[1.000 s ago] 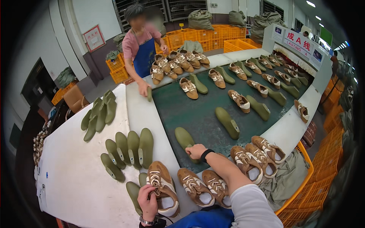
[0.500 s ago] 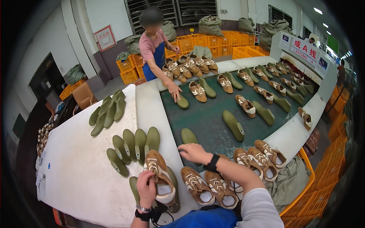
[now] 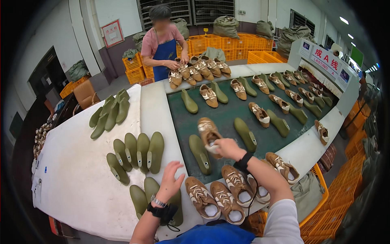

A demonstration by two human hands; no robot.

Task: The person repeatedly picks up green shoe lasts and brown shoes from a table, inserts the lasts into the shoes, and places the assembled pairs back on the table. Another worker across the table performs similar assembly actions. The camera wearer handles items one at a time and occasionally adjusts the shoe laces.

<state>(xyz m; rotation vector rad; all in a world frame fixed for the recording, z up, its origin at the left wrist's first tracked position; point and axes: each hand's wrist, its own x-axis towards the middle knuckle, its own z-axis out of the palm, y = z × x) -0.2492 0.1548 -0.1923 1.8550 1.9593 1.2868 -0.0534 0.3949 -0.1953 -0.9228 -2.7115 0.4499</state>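
My right hand (image 3: 228, 149) grips a brown-and-white sneaker (image 3: 208, 129) by its heel end, holding it over the green conveyor belt (image 3: 185, 134). Just left of that sneaker, a green shoe last (image 3: 199, 154) lies on the belt; another last (image 3: 245, 133) lies to its right. My left hand (image 3: 170, 179) is empty, its fingers apart, above several green lasts (image 3: 140, 199) at the edge of the white table (image 3: 89, 195). Between my forearms, several laced sneakers (image 3: 202, 197) stand on the pale ledge, with white paper showing inside.
Across the belt, a co-worker (image 3: 162, 49) in a blue apron handles sneakers (image 3: 195, 71). Sneakers and lasts alternate along the belt toward the machine opening (image 3: 321, 73). More lasts (image 3: 142, 152) lie on the white table. Orange crates (image 3: 325, 179) stand close on my right.
The sneaker has passed from my left hand to my right and moved over the belt. A last now lies farther onto the belt near me. The co-worker's hand has withdrawn to the sneakers.
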